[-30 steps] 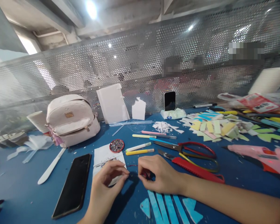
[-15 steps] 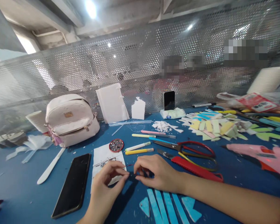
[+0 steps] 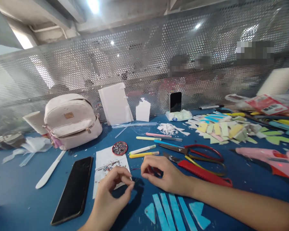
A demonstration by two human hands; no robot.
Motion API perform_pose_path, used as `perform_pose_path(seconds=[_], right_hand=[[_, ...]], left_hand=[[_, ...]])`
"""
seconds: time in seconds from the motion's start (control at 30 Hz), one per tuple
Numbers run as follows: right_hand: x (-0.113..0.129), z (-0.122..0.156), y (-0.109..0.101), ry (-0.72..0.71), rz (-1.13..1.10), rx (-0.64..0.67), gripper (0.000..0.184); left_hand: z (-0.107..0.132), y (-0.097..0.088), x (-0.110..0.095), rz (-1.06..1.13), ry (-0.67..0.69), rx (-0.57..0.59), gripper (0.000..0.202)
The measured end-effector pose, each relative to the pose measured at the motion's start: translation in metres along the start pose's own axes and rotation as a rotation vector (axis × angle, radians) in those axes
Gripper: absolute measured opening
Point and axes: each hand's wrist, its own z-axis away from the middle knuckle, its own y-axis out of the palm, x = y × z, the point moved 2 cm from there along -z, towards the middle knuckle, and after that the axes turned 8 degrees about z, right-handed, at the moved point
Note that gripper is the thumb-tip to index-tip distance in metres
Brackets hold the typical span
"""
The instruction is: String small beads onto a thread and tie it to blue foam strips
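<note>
Over the blue tabletop, my left hand (image 3: 110, 194) has its thumb and fingertip pinched together. A very thin, dark sliver or thread seems to stick out at the tip, too fine to name. To its right, my right hand (image 3: 167, 173) is curled with thumb and fingers closed; whatever they hold is hidden. A small gap separates the two hands. Partly behind my left hand lies a white paper sheet (image 3: 100, 175) scattered with tiny beads (image 3: 112, 166). A round red-rimmed dish (image 3: 119, 148) full of mixed small beads sits on the sheet's top edge.
Blue strips (image 3: 174, 211) lie nearest me. Markers (image 3: 144, 155), scissors (image 3: 204, 152) and a red-handled cutter (image 3: 204, 173) lie beyond my right hand. A pink glue gun (image 3: 262, 155) is at right, a black phone (image 3: 73, 189) and white backpack (image 3: 72, 122) at left.
My hands have moved slightly apart, with the right hand shifting right and widening the gap between the fingertips. The left hand stays almost in place, still pinched.
</note>
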Motion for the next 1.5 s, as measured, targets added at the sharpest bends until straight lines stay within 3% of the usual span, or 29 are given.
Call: perform_pose_path(seconds=[0.4,0.77,1.2,1.5], right_hand=[[-0.001,-0.001,0.000,0.004,0.003,-0.017,0.006],[0.002,0.001,-0.002,-0.025,-0.047,-0.059,0.010],[0.008,0.000,-0.002,-0.115,0.003,-0.070,0.010],[0.009,0.000,-0.002,-0.133,0.025,-0.069,0.011]], left_hand=[[-0.001,0.000,-0.001,0.010,-0.031,-0.002,0.011],[-0.006,-0.008,0.005,0.282,-0.165,-0.076,0.022],[-0.006,-0.001,0.005,0.389,-0.157,-0.047,0.029],[-0.004,-0.002,0.006,0.330,-0.152,-0.022,0.032]])
